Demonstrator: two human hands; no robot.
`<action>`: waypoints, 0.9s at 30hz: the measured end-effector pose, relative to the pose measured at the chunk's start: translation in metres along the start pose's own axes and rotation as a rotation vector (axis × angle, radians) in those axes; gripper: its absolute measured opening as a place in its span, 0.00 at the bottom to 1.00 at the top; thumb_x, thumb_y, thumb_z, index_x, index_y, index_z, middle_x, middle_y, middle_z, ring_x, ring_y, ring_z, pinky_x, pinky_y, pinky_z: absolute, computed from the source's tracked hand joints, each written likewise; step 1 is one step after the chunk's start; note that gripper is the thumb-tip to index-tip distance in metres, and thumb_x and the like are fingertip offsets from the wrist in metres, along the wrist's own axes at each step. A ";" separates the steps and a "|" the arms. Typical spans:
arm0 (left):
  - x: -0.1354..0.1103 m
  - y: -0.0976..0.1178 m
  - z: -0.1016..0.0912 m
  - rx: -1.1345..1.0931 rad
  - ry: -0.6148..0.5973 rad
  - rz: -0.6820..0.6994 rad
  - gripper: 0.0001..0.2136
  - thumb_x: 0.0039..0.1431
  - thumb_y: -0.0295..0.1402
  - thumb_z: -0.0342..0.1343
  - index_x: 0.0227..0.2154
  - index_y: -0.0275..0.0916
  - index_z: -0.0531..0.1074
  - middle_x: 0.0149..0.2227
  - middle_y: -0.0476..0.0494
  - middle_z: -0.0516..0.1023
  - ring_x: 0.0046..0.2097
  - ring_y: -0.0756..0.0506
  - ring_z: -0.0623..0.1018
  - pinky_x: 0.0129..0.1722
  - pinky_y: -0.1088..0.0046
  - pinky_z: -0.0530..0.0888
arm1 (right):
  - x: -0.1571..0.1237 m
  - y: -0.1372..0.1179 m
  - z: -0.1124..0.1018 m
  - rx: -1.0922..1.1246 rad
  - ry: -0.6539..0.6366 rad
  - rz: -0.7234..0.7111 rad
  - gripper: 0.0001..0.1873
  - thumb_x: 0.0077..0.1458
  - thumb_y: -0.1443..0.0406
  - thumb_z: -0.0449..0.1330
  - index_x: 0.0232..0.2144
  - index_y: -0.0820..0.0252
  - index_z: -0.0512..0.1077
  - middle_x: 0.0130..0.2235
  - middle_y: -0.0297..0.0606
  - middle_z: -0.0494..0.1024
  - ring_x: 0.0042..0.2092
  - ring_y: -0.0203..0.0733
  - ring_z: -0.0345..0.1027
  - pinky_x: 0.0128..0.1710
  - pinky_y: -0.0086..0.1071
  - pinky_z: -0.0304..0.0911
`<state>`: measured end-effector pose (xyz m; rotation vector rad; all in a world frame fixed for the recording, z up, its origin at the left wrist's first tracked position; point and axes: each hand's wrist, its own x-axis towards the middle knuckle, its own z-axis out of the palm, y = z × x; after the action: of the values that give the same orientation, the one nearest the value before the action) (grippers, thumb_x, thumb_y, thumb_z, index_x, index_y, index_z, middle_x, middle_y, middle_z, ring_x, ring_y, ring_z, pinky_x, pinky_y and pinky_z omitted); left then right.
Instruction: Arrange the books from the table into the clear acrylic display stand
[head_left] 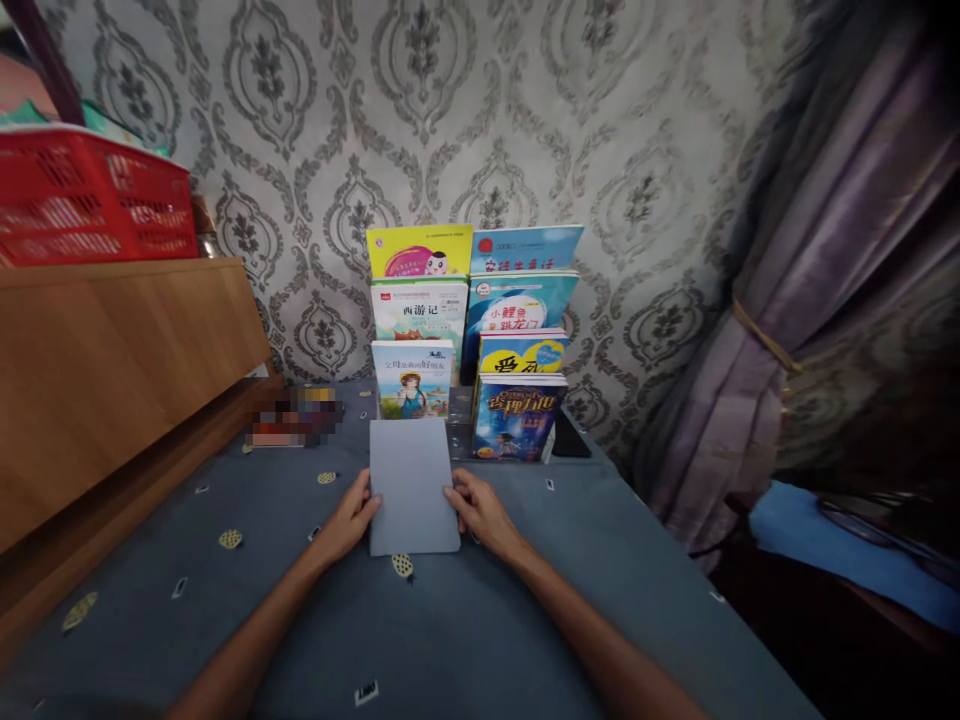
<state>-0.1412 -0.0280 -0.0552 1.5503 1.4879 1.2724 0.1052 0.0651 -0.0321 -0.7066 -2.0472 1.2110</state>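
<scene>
Between my two hands is a plain grey-blue notebook (414, 490), tilted up in front of the book rack. My left hand (354, 515) grips its left edge, thumb on the face. On the right edge, my right hand (480, 508) grips it the same way, with the fingers partly hidden behind. Just beyond it stands a white book with a drawn girl on the cover (412, 382). To the right is a dark blue book (519, 420). Behind these, a white storybook (420, 315), a yellow book (420, 250) and blue picture books (521, 300) rise in tiers.
A dark blue patterned sheet (225, 620) covers the surface. On the left, a red basket (150, 205) sits on a wooden cabinet (127, 360). Near it lies a blurred-out item (292, 415). A purple curtain (817, 250) hangs at right, above a blue cloth (795, 530).
</scene>
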 end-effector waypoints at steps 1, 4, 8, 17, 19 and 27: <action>0.003 0.000 -0.001 0.006 0.009 0.012 0.27 0.62 0.45 0.51 0.61 0.39 0.59 0.61 0.37 0.69 0.57 0.39 0.73 0.59 0.62 0.67 | 0.002 0.001 0.000 -0.002 0.013 -0.008 0.15 0.61 0.51 0.52 0.35 0.56 0.64 0.20 0.25 0.65 0.19 0.34 0.62 0.20 0.26 0.55; 0.016 0.005 -0.003 0.043 0.051 0.054 0.25 0.62 0.44 0.51 0.59 0.39 0.62 0.57 0.39 0.73 0.53 0.40 0.75 0.56 0.62 0.70 | 0.012 0.001 -0.003 -0.014 0.056 -0.032 0.14 0.60 0.51 0.53 0.34 0.55 0.63 0.20 0.26 0.67 0.19 0.34 0.63 0.21 0.27 0.56; 0.037 0.012 -0.005 0.060 0.100 0.078 0.22 0.60 0.43 0.52 0.55 0.40 0.65 0.54 0.40 0.76 0.52 0.40 0.76 0.56 0.61 0.70 | 0.027 -0.003 -0.011 -0.019 0.093 -0.053 0.14 0.59 0.52 0.54 0.34 0.55 0.63 0.20 0.26 0.67 0.19 0.35 0.64 0.21 0.27 0.56; 0.073 0.021 -0.012 -0.031 0.131 0.154 0.20 0.57 0.43 0.55 0.50 0.38 0.68 0.50 0.39 0.77 0.49 0.40 0.77 0.53 0.60 0.72 | 0.056 -0.009 -0.022 0.081 0.111 -0.029 0.14 0.55 0.51 0.55 0.33 0.55 0.63 0.19 0.24 0.65 0.16 0.34 0.60 0.17 0.26 0.51; 0.079 0.022 -0.014 -0.046 0.131 0.162 0.20 0.57 0.42 0.55 0.49 0.38 0.68 0.50 0.39 0.77 0.50 0.40 0.77 0.53 0.60 0.72 | 0.062 -0.010 -0.025 0.072 0.125 -0.029 0.14 0.55 0.52 0.55 0.33 0.55 0.63 0.19 0.24 0.64 0.16 0.34 0.60 0.17 0.26 0.51; 0.107 0.040 -0.028 0.011 0.157 0.214 0.17 0.59 0.39 0.53 0.49 0.38 0.68 0.47 0.40 0.78 0.48 0.41 0.77 0.52 0.62 0.72 | 0.090 -0.027 -0.040 0.001 0.159 -0.058 0.09 0.56 0.56 0.53 0.33 0.55 0.62 0.17 0.23 0.63 0.16 0.35 0.60 0.17 0.26 0.53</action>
<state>-0.1642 0.0650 0.0133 1.6868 1.4553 1.5411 0.0740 0.1402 0.0300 -0.7148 -1.9229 1.0878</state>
